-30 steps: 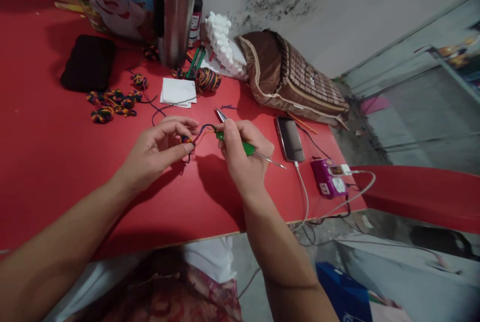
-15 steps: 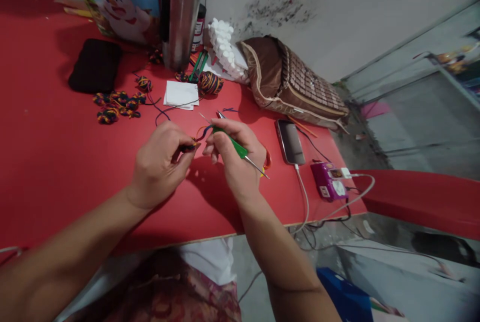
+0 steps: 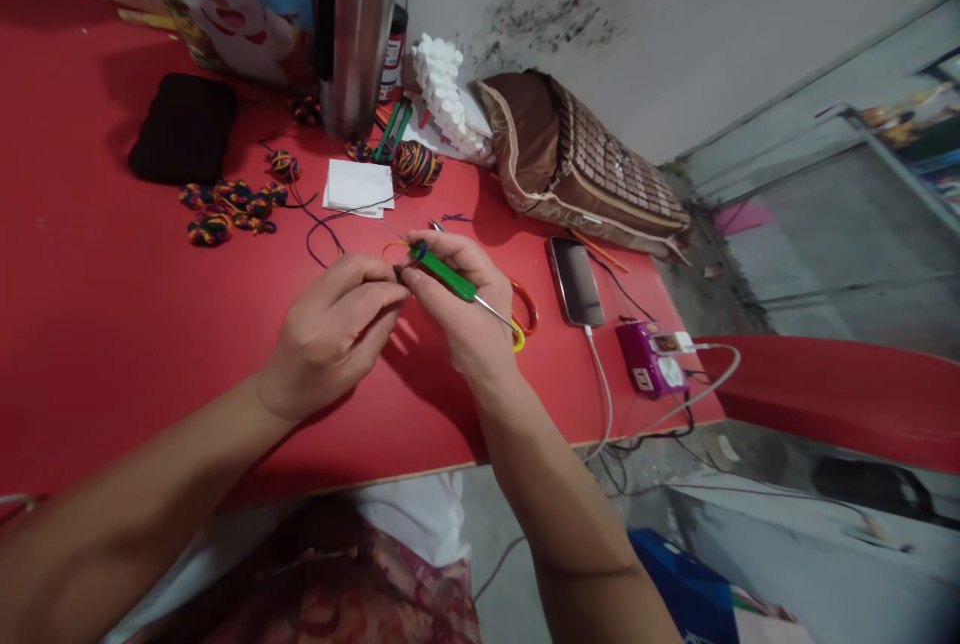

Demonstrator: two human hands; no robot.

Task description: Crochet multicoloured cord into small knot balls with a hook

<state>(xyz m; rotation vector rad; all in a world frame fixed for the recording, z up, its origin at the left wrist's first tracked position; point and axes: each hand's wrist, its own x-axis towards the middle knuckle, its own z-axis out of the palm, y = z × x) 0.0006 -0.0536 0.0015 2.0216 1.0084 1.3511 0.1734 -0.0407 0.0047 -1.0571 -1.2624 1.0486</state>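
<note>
My left hand (image 3: 334, 329) is closed in a pinch on a small piece of dark multicoloured yarn work (image 3: 400, 272), which the fingers mostly hide. The fingertips of my right hand (image 3: 465, 294) meet those of the left. My right hand is closed around a crochet hook with a green handle (image 3: 446, 274), its metal shaft pointing down toward me. A strand of orange yarn (image 3: 391, 246) loops up beside the handle. Under the right hand lie scissors with an orange and yellow handle (image 3: 531, 309), partly covered.
A yarn ball (image 3: 417, 165) and white paper slips (image 3: 358, 189) lie beyond my hands, near several knotted yarn flowers (image 3: 232, 209). A steel flask (image 3: 364, 34) stands behind. To the right are a charging phone (image 3: 576, 282), a purple power block (image 3: 649, 361) and a brown cushion (image 3: 585, 159).
My hands have come together, and the left fingers now cover most of the yarn piece. The crochet hook has moved slightly left with my right hand. The view has shifted a little.
</note>
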